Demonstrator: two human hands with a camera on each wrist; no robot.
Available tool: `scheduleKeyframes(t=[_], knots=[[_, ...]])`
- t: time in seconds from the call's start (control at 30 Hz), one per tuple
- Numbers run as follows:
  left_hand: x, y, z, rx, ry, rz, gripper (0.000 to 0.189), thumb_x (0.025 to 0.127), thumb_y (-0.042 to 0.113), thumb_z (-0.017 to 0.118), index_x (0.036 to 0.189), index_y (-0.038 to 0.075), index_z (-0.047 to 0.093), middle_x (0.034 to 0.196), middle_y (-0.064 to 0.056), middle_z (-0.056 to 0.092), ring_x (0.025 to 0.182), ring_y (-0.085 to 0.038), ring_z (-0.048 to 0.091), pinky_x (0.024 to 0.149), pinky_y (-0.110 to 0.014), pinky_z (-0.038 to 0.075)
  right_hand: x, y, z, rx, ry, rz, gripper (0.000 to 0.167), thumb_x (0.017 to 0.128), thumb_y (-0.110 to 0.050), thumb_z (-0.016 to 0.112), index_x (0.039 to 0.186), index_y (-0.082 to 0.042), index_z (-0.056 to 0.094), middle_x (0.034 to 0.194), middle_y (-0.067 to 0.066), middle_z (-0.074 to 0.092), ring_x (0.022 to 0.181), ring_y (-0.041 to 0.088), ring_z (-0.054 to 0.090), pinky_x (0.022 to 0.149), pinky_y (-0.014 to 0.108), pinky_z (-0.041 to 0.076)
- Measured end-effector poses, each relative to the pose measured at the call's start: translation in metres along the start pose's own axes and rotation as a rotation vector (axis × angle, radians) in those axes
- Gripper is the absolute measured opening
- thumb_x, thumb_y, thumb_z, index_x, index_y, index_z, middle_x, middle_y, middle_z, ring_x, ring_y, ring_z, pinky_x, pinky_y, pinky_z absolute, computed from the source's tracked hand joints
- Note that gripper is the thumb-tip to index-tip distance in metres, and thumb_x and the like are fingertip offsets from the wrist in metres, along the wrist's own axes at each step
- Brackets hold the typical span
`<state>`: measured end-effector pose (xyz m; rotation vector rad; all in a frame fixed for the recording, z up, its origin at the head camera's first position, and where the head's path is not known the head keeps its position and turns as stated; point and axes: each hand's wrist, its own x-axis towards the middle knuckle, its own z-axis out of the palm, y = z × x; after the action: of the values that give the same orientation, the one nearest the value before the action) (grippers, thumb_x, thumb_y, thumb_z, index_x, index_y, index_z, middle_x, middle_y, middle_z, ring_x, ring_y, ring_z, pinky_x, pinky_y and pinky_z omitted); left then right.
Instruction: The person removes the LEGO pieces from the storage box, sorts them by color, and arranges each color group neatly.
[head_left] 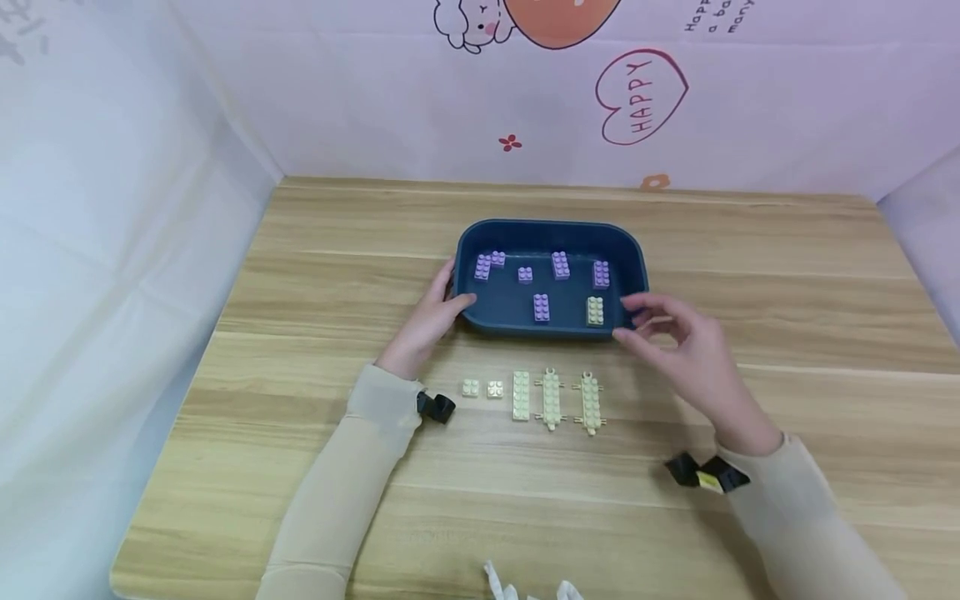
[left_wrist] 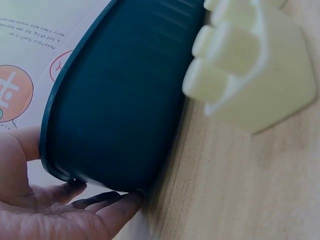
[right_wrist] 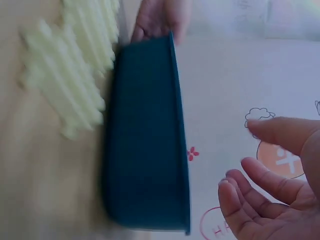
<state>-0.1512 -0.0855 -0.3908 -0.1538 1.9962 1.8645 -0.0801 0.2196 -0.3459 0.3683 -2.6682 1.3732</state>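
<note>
A dark blue rectangular tub (head_left: 551, 332) sits on the table. Inside it lie several purple toy bricks (head_left: 542, 307) and one pale yellow brick (head_left: 595, 311). My left hand (head_left: 427, 321) grips the tub's left end, thumb over the rim and fingers along the outside wall. My right hand (head_left: 678, 342) hovers by the front right corner, fingers loosely bent and nothing between them; the right wrist view shows it apart from the tub wall. In front of the tub stand two small square yellow bricks (head_left: 470, 387), a long yellow brick (head_left: 521, 396) and two yellow axle bases (head_left: 551, 399).
The wooden table (head_left: 300, 333) reaches back to a printed white cloth wall (head_left: 375, 100). White cloth (head_left: 112, 250) also hangs at the left. A bit of white material (head_left: 501, 582) shows at the near edge. Black wrist mounts (head_left: 437, 407) sit on both sleeves.
</note>
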Motion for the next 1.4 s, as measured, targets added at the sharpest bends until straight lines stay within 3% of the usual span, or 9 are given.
scheduleKeyframes(t=[0.1,0.23,0.37,0.57,1.17,1.4], knots=[[0.000,0.001,0.000,0.001,0.005,0.000,0.069,0.099,0.015,0.051,0.155,0.035,0.015,0.163,0.005,0.013,0.149,-0.016,0.013,0.116,-0.041,0.025,0.025,-0.001,0.002,-0.123,-0.025,-0.014,0.039,0.082,-0.005,0.075,0.119,-0.001,0.063,0.115,0.011,0.063,0.099,0.021,0.061,0.088,0.030,0.054],[0.003,-0.003,-0.001,0.012,0.013,0.008,0.070,0.099,0.014,0.052,0.155,0.034,0.016,0.163,0.005,0.014,0.149,-0.016,0.015,0.116,-0.040,0.027,0.054,0.003,0.009,-0.342,-0.199,0.052,0.059,0.080,-0.014,0.079,0.131,0.002,0.054,0.133,0.023,0.052,0.113,0.039,0.057,0.095,0.053,0.049],[0.004,-0.003,-0.001,0.018,0.008,0.016,0.070,0.098,0.013,0.052,0.156,0.032,0.015,0.163,0.004,0.013,0.149,-0.017,0.016,0.117,-0.038,0.025,0.072,0.006,0.017,-0.496,-0.400,0.109,0.076,0.078,-0.021,0.081,0.138,0.008,0.045,0.141,0.029,0.044,0.125,0.044,0.047,0.105,0.056,0.040],[0.006,-0.004,0.000,0.016,0.012,0.021,0.070,0.098,0.012,0.052,0.155,0.031,0.017,0.163,0.004,0.015,0.149,-0.017,0.016,0.120,-0.037,0.022,0.083,0.008,0.020,-0.621,-0.521,0.125,0.061,0.076,-0.014,0.081,0.125,0.014,0.055,0.126,0.031,0.050,0.114,0.041,0.050,0.103,0.054,0.043],[0.001,-0.005,0.001,0.000,0.013,0.029,0.071,0.098,0.011,0.052,0.156,0.030,0.016,0.163,0.001,0.013,0.150,-0.018,0.013,0.120,-0.038,0.019,0.086,0.011,0.025,-0.647,-0.538,0.130,0.030,0.077,-0.007,0.080,0.101,0.009,0.071,0.117,0.024,0.049,0.103,0.034,0.048,0.091,0.048,0.051],[-0.001,-0.004,0.000,0.005,0.007,0.016,0.070,0.098,0.013,0.052,0.155,0.033,0.017,0.163,0.003,0.012,0.150,-0.017,0.010,0.120,-0.041,0.019,0.085,0.016,0.023,-0.509,-0.439,0.122,0.038,0.076,-0.010,0.080,0.105,0.010,0.065,0.129,0.028,0.046,0.117,0.041,0.047,0.101,0.053,0.044]])
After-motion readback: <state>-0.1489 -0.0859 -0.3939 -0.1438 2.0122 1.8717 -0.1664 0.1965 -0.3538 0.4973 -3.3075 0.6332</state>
